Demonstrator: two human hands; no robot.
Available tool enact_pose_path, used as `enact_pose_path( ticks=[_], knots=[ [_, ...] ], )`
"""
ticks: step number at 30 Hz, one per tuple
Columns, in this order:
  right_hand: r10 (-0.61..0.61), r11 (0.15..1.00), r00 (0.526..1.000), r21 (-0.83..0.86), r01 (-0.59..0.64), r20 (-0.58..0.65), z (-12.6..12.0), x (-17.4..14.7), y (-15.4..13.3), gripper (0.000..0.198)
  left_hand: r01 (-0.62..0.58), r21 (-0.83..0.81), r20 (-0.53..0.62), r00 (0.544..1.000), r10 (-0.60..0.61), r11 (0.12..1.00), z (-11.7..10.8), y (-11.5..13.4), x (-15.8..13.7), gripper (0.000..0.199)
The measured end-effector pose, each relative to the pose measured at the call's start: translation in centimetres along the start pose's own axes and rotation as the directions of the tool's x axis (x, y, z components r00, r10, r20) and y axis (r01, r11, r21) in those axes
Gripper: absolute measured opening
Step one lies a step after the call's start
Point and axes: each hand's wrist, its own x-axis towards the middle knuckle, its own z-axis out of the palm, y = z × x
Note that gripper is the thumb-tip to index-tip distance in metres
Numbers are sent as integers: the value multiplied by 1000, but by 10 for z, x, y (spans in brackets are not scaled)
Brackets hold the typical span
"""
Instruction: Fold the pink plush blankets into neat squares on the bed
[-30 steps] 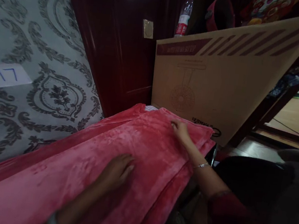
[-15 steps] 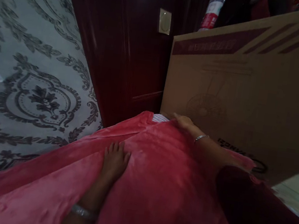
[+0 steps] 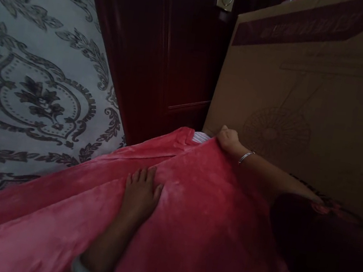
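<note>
A person leans over a plush red blanket [image 3: 195, 228] that covers a raised surface and fills the lower half of the view. The blanket's long axis runs from the near left corner up toward the far right, where it ends against a large cardboard box [image 3: 307, 104].

The left hand [image 3: 141, 195] lies flat on the blanket near its middle, palm down, fingers spread and relaxed, gripping nothing. A pale bangle circles that wrist. The right hand [image 3: 228, 139] reaches well ahead to the blanket's far edge, just beside the box; its fingers curl around the edge of the cloth, though how firmly they grip cannot be told in the dim light. A thin silver bracelet [image 3: 246, 156] sits on that wrist. So the far end of the blanket lies at the right hand, while the left hand rests on the nearer stretch.

A sliver of striped white fabric [image 3: 200, 136] shows from under the blanket's far edge, next to the right hand.

The box stands upright and shut; its contents are hidden. Dark wood panelling [image 3: 166, 53] rises behind, and grey patterned wallpaper [image 3: 34, 75] lies to the left.
</note>
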Motion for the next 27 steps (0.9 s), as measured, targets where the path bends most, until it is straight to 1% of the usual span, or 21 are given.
enact_pose_path(
  ticks=[3, 8, 11, 12, 13, 14, 15, 16, 17, 18, 19, 22, 27],
  knots=[
    [51, 997, 999, -60, -51, -2, -4, -10, -6, 42, 6, 17, -19, 1000, -6, 1000, 1, 0, -2, 58],
    [97, 989, 995, -109, -97, -6, -15, -23, -16, 42, 20, 25, 23, 1000, -20, 1000, 2, 0, -1, 61],
    [101, 986, 994, -132, -106, -44, -24, -37, -35, 44, 28, 20, 32, 999, -28, 999, 2, 1, -1, 62],
    [71, 989, 996, -126, -77, -57, -26, -46, -45, 45, 30, 18, 35, 999, -31, 999, 3, 1, -1, 63],
    [10, 994, 998, -104, -17, -63, -25, -56, -57, 45, 32, 16, 38, 999, -32, 999, 3, 1, -2, 62],
    [-80, 995, 995, -70, 76, -61, -23, -69, -68, 46, 32, 15, 43, 999, -33, 999, 2, 2, -2, 62],
    [-188, 982, 981, -23, 187, -53, -19, -82, -80, 47, 32, 16, 46, 998, -32, 999, 2, 2, -2, 62],
    [-300, 953, 954, 26, 300, -30, -13, -95, -91, 50, 32, 17, 45, 998, -33, 999, 2, 2, -3, 63],
    [-380, 923, 925, 67, 379, 2, -5, -108, -99, 54, 33, 17, 43, 999, -34, 999, 2, 2, -3, 63],
    [-424, 903, 905, 100, 418, 45, 3, -119, -105, 58, 34, 15, 42, 999, -34, 999, 2, 2, -3, 63],
    [-442, 894, 893, 124, 430, 90, 12, -127, -109, 62, 34, 9, 43, 998, -35, 999, 1, 2, -3, 64],
    [-420, 904, 891, 159, 396, 171, 31, -137, -111, 68, 41, -14, 53, 998, -40, 999, 1, 3, -4, 65],
    [-409, 910, 891, 166, 381, 199, 38, -134, -103, 68, 44, -52, 49, 998, -41, 998, -6, 10, -13, 67]
  ],
)
